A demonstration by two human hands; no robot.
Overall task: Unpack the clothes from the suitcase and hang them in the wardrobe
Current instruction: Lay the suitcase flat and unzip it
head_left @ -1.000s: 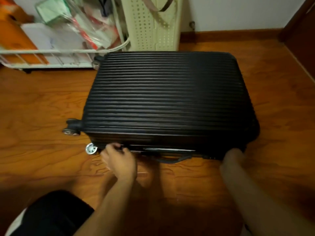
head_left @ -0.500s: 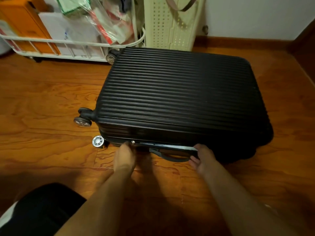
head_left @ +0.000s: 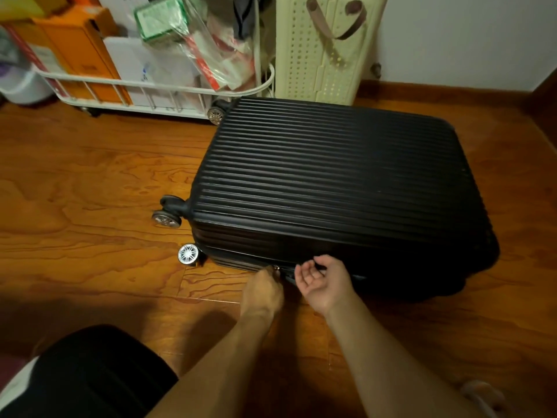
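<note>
1. Black ribbed suitcase (head_left: 331,188) lying flat on the wooden floor (head_left: 90,191), closed, wheels (head_left: 166,219) to the left, far edge close to a white wire cart (head_left: 156,95) and a cream perforated basket (head_left: 319,55).
2. Hard, stiff shell by the look of it; ridged surface likely slick under bare fingers, so little purchase on the broad top face.
3. Probably fairly heavy if packed with clothes; better opened where it lies than lifted.
4. Left hand (head_left: 262,292) at the near side wall, fingers bunched and curled at a small bright metal piece (head_left: 275,268), seemingly a zip pull; actual pinch not clear enough to confirm.
5. Right hand (head_left: 324,282) just beside it to the right, palm turned up, fingers loosely bent against the near edge, holding nothing visible.
6. Dark side handle (head_left: 291,279) barely showing between the two hands, mostly hidden.
7. Best hold for opening: the zip pull first, small and easily slipped, then the rim of the upper shell once the zip runs round.
8. Clothes not visible; wardrobe not in view; unpacking not yet begun, judging by the closed lid.
9. Lid likely to swing up stiffly as one piece, needing support along the near edge to avoid dropping back.
</note>
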